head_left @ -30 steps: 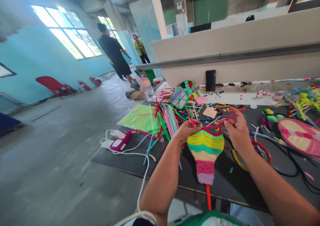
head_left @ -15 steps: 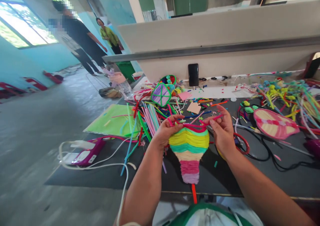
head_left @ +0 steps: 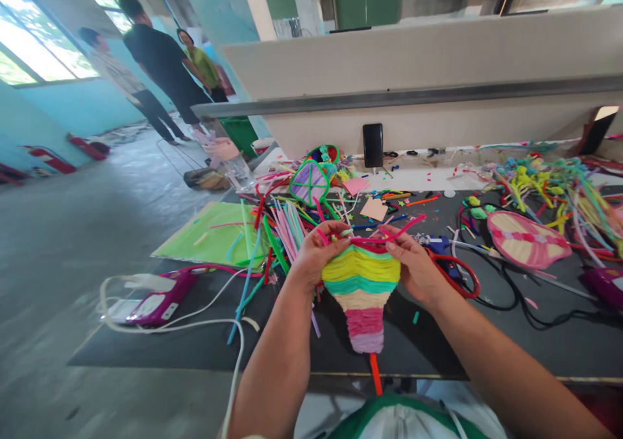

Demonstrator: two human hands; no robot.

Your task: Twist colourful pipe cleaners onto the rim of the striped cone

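Observation:
My left hand (head_left: 314,254) grips the upper left edge of a striped woven fan shape (head_left: 361,293) in yellow, green, cream and pink bands, with a red stem at the bottom. My right hand (head_left: 413,265) holds its upper right edge, fingers closed, pinching a pink pipe cleaner (head_left: 389,237) that runs along the top. The piece hangs just above the dark table (head_left: 438,351), near its front edge.
Loose pipe cleaners (head_left: 287,222) and a green sheet (head_left: 214,235) lie to the left, a pink glue gun (head_left: 156,303) with white cord further left. Red scissors (head_left: 455,273), another woven fan (head_left: 528,239) and a phone (head_left: 372,144) sit beyond. Three people (head_left: 163,69) stand far left.
My right hand has moved in and down onto the fan's upper right edge, drawing the pink pipe cleaner across the top. The view has shifted slightly right.

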